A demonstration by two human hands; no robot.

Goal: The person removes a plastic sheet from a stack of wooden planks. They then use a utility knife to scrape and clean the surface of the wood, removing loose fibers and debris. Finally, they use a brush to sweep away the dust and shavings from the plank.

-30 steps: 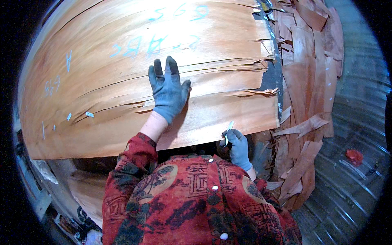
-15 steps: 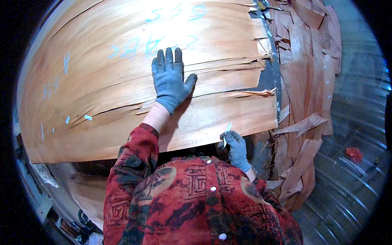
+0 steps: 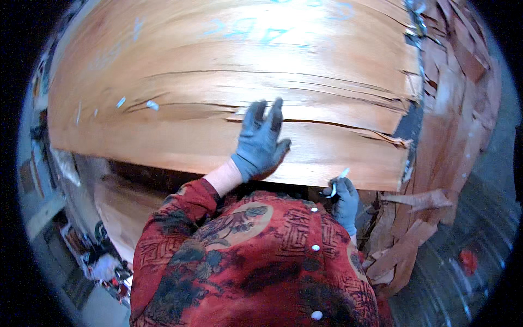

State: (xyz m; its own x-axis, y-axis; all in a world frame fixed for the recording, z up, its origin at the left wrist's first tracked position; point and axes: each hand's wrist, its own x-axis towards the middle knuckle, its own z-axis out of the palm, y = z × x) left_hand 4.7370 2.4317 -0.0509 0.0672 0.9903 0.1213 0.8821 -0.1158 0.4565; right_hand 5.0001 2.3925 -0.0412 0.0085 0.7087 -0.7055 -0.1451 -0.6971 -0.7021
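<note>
The wood sheet lay broad and flat before the person, its near edge just in front of the red shirt. The left hand, gloved and a little blurred, was spread over it with the thumb out to the right, and gripped nothing; whether the palm pressed down or only skimmed the surface, I could not tell. Its fingers reached over the long crack, which ran rightward to a raised splinter near the sheet's right end.

That crack looked the likeliest source of trouble — a push or drag across it could have widened the split, or broken off the band of wood between it and the near edge. A fingertip slipping into the gap could have snagged the glove, and the splinter could have caught a cuff.

The right hand, also gloved, pinched a slim white strip at the near edge; its exact kind was too small to make out. If it had a sharp side, a slip could have scored the wood or nicked the glove; a loose pinch could have dropped it into the dark gap below. The wood scraps piled on the right were another worry — a sleeve brushing their ragged ends could have hooked on one.
</note>
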